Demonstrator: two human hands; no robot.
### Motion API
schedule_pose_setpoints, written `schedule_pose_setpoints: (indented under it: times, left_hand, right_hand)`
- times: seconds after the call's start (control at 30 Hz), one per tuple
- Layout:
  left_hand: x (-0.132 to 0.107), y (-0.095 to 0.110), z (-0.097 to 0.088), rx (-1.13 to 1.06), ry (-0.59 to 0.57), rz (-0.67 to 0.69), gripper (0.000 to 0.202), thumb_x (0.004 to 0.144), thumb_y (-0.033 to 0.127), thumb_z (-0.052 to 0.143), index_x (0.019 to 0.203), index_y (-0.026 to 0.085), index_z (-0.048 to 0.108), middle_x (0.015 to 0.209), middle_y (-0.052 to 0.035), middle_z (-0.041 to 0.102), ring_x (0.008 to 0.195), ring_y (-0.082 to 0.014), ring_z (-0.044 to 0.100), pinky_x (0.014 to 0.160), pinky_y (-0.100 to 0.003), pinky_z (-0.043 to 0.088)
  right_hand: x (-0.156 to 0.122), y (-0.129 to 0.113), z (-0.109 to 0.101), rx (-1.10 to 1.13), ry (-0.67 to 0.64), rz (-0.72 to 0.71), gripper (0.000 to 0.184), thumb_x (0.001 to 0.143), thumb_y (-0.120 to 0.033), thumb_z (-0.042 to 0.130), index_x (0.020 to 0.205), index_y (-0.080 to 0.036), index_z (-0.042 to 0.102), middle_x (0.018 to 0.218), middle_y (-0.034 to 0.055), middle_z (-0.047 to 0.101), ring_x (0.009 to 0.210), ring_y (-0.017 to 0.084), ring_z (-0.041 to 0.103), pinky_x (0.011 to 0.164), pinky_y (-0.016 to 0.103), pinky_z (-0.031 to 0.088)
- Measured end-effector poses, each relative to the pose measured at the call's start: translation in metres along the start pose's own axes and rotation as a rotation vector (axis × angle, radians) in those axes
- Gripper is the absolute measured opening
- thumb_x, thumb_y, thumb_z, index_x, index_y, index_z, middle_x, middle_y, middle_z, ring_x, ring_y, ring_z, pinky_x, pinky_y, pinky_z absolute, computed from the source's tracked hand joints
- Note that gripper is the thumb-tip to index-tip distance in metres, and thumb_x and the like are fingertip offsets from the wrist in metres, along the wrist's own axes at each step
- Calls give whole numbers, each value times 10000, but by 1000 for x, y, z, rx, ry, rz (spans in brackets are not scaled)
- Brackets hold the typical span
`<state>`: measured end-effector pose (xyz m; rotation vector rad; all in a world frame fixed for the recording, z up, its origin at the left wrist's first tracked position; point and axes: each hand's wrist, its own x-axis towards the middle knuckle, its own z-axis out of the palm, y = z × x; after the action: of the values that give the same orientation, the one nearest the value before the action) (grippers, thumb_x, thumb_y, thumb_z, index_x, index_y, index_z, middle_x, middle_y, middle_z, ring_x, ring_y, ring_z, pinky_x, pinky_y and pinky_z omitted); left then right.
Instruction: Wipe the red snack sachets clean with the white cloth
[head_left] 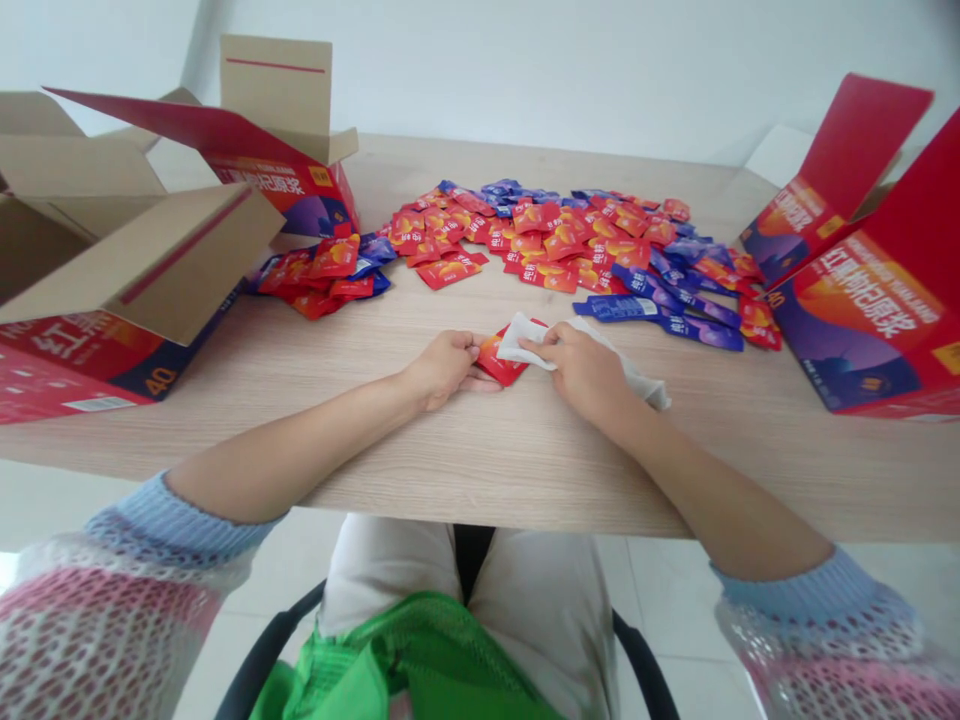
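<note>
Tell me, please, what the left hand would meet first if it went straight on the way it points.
Past the red packet it holds, the left hand would likely meet the white cloth first, then the right hand, though depth is unclear.

This looks like a plain room for table work, maybe a packing room or an office; I can't tell which. It has a smooth white wall [562,90] and a floor of pale tiles [277,575]. There is a long wood-look table [420,455] and a chair with black arms [645,662]. Open printed cartons [877,310] stand at both sides, with lots of little red and blue packets [562,245] between them.
</note>
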<state>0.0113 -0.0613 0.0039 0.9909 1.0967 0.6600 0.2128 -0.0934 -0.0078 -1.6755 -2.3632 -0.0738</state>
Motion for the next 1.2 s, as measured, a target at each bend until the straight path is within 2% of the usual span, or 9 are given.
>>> schedule_pose_setpoints:
  times: [0.23,0.4,0.47,0.57,0.63,0.7,0.8,1.0,1.2]
  left_hand:
    - [4,1,0,9,58,-39,359,938,9,297,1093,64,616,751,-111,729,583,-170,704,594,-293,601]
    - [10,10,-10,-5,-54,-150,342,923,1,302,1034,58,619,780,-140,730,630,-202,725,614,-311,605]
    - [14,12,-14,-16,-88,-164,312,922,4,315,992,60,614,788,-149,730,661,-214,732,640,-318,607]
    - [18,12,-18,-25,-127,-154,286,929,16,334,946,67,615,791,-153,729,681,-216,735,666,-321,607]
    - [18,10,-18,-17,-151,-152,301,927,13,339,957,65,634,798,-152,730,666,-207,731,656,-315,607]
    - [16,8,-16,-10,-151,-124,309,907,-9,361,975,69,652,795,-137,732,654,-197,726,637,-305,605]
    - [11,5,-11,-23,-119,-54,344,854,-65,387,986,91,664,794,-98,737,678,-185,725,639,-291,605]
    - [8,1,-6,17,-74,-24,389,938,-2,292,1010,89,663,711,-85,724,605,-155,711,613,-250,594]
    - [25,17,-16,79,-187,-166,324,946,48,315,962,71,637,711,-152,721,625,-220,727,608,-295,590]
  right_hand:
    - [5,25,-3,-22,-37,141,501,859,-79,485,1232,-373,646,1066,60,624,859,215,571,585,299,325]
    - [3,57,-3,-14,131,279,531,845,-71,456,1264,-349,627,1028,65,625,857,219,577,612,303,368]
    - [1,56,-5,28,220,261,521,845,-78,445,1262,-329,632,1037,65,616,879,222,576,642,305,397]
    - [-3,33,-9,140,283,135,571,808,-39,436,1282,-297,619,1082,65,597,942,221,571,719,306,439]
    - [-6,12,-9,183,229,11,608,786,-15,433,1293,-303,610,1099,62,585,937,209,568,738,297,449]
    - [-7,-6,-6,165,112,-128,612,803,-22,426,1297,-337,600,1084,46,580,882,185,562,713,275,441]
    - [-4,-15,0,95,-7,-260,596,847,-45,401,1314,-373,574,1059,29,574,840,160,544,673,247,410]
    - [9,8,3,47,-18,-212,625,830,-28,398,1329,-365,561,1069,45,560,893,175,550,645,251,379]
    - [18,29,7,-39,-20,-118,585,833,-67,424,1326,-346,571,1081,55,577,882,188,544,632,266,372]
